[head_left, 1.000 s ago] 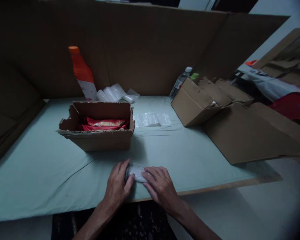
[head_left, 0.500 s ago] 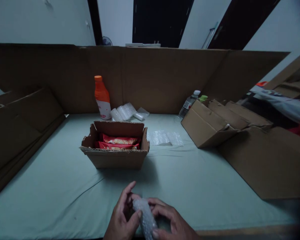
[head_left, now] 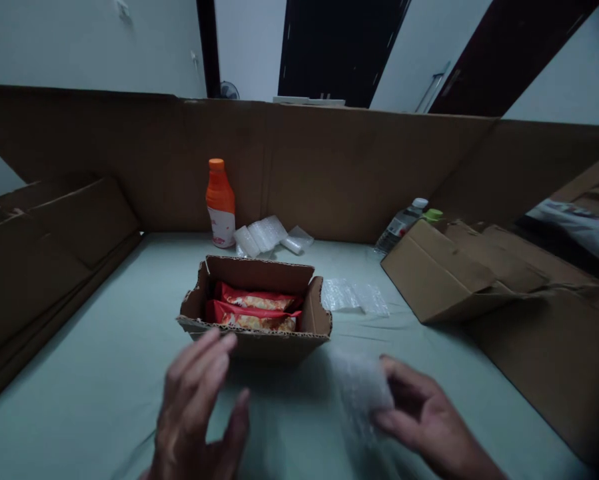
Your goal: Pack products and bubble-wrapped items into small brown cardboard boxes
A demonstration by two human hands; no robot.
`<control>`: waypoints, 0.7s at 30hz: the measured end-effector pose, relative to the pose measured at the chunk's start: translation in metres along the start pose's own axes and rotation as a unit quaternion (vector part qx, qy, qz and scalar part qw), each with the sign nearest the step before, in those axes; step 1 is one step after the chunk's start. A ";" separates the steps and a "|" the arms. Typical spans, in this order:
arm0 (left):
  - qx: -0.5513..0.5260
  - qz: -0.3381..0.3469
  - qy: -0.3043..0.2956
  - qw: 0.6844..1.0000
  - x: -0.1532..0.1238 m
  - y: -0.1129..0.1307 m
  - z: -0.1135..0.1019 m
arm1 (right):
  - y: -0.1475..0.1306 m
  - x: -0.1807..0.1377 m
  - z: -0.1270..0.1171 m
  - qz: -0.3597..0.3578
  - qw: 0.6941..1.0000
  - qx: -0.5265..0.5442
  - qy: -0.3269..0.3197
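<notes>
My right hand [head_left: 419,407] pinches a piece of bubble wrap [head_left: 362,383] by its right edge, in front and to the right of an open cardboard box [head_left: 274,343]. The wrap is blurred by motion. Two red snack packets [head_left: 254,315] lie inside the box, one behind the other. My left hand [head_left: 199,400] is raised near the box's front left corner, fingers apart and holding nothing. Whether its fingertips touch the box I cannot tell. Behind the box's right side, flat bubble wrap sheets [head_left: 352,297] lie on the cloth.
An orange-topped bottle [head_left: 221,207] stands at the back beside a pile of bubble wrap [head_left: 264,235]. On the right, a clear bottle [head_left: 402,223] leans behind a tilted carton [head_left: 434,273]. Cardboard walls [head_left: 324,173] border the green cloth [head_left: 99,347].
My hands have come apart. The left has let go of the bubble wrap and moved up toward the box; the right has carried the wrap to the right. The view has shifted slightly.
</notes>
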State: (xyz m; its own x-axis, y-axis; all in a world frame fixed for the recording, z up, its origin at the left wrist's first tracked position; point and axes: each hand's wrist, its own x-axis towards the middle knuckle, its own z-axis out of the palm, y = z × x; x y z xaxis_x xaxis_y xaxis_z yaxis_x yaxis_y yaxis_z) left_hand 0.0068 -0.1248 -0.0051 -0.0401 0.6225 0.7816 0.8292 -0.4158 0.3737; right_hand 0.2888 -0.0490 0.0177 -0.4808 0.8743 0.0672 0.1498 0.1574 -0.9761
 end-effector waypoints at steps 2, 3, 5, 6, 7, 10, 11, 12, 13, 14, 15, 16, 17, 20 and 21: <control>0.067 0.024 0.020 0.997 0.022 -0.016 -0.005 | -0.030 0.023 -0.011 -0.084 0.991 -0.085 0.060; 0.081 0.029 0.021 0.996 0.027 -0.023 -0.006 | -0.044 0.036 -0.013 -0.123 0.982 -0.124 0.076; 0.079 0.037 0.014 0.996 0.026 -0.034 -0.004 | -0.065 0.062 -0.008 -0.177 0.962 -0.195 0.069; 0.073 0.040 0.011 0.996 0.021 -0.038 -0.003 | -0.073 0.075 -0.002 -0.187 0.955 -0.227 0.047; 0.069 0.041 0.008 0.997 0.014 -0.042 -0.002 | -0.078 0.088 0.005 -0.188 0.948 -0.256 0.015; 0.067 0.037 -0.020 0.997 -0.007 -0.048 -0.004 | -0.083 0.121 0.031 -0.173 0.915 -0.349 -0.109; 0.067 0.037 -0.033 0.997 -0.012 -0.050 -0.006 | -0.082 0.129 0.040 -0.175 0.895 -0.382 -0.146; 0.065 0.036 -0.042 0.996 -0.015 -0.051 -0.007 | -0.081 0.136 0.048 -0.182 0.875 -0.413 -0.177; 0.063 0.035 -0.050 0.996 -0.017 -0.052 -0.008 | -0.079 0.141 0.055 -0.190 0.856 -0.438 -0.201; 0.060 0.035 -0.055 0.996 -0.017 -0.053 -0.009 | -0.077 0.145 0.060 -0.196 0.840 -0.456 -0.218; 0.056 0.036 -0.057 0.996 -0.017 -0.054 -0.010 | -0.074 0.147 0.065 -0.198 0.829 -0.470 -0.229; 0.052 0.036 -0.057 0.996 -0.017 -0.055 -0.010 | -0.072 0.149 0.068 -0.197 0.820 -0.481 -0.239; 0.050 0.037 -0.058 0.996 -0.016 -0.056 -0.009 | -0.069 0.149 0.071 -0.194 0.812 -0.491 -0.249; 0.043 0.036 -0.057 0.997 -0.016 -0.057 -0.007 | -0.059 0.150 0.076 -0.198 0.778 -0.533 -0.268; 0.037 0.033 -0.054 0.997 -0.015 -0.056 -0.006 | -0.056 0.150 0.078 -0.201 0.762 -0.552 -0.273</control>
State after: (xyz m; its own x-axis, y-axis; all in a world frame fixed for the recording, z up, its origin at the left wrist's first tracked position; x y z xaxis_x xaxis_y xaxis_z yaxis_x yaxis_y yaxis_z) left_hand -0.0426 -0.1146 -0.0353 0.0728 0.6658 0.7426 0.8672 -0.4101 0.2826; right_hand 0.1407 0.0379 0.0662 -0.9224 0.3790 -0.0742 0.3853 0.9161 -0.1113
